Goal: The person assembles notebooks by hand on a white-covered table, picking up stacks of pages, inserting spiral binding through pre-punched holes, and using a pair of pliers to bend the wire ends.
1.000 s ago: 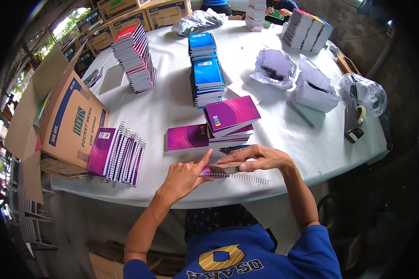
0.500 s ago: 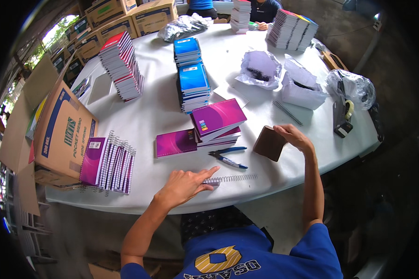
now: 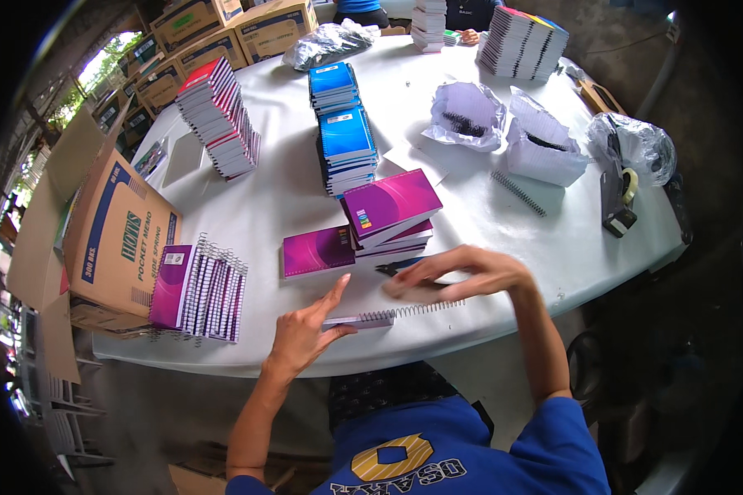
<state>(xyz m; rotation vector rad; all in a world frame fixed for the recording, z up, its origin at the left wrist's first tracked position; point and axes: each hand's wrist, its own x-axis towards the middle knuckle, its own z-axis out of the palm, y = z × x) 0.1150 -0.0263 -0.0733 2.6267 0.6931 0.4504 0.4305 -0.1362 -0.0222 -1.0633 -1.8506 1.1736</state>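
Observation:
A small notepad (image 3: 370,322) lies near the table's front edge, a wire spiral (image 3: 433,310) in its edge and running out past its right end. My left hand (image 3: 299,337) grips the pad's left end, thumb on the near side and index finger stretched forward. Over the spiral, my right hand (image 3: 479,272) is smeared by motion, its fingers around a flat brown block (image 3: 428,294). Blue-handled cutting pliers (image 3: 395,266) lie just beyond, mostly hidden by that hand. Behind the pad are purple notebooks (image 3: 395,202), some stacked.
Spiral-bound purple notebooks (image 3: 198,289) lean by a large carton (image 3: 120,239) at left. Blue (image 3: 347,136) and red (image 3: 219,120) notebook stacks stand farther back. At right are paper-lined containers (image 3: 545,153), a loose spiral (image 3: 518,193) and a tape dispenser (image 3: 617,202). A co-worker's hand (image 3: 469,37) shows at the far edge.
My right hand has brought the brown block leftward from the table's right side to the spiral. My left hand has slid left along the pad, uncovering more of it.

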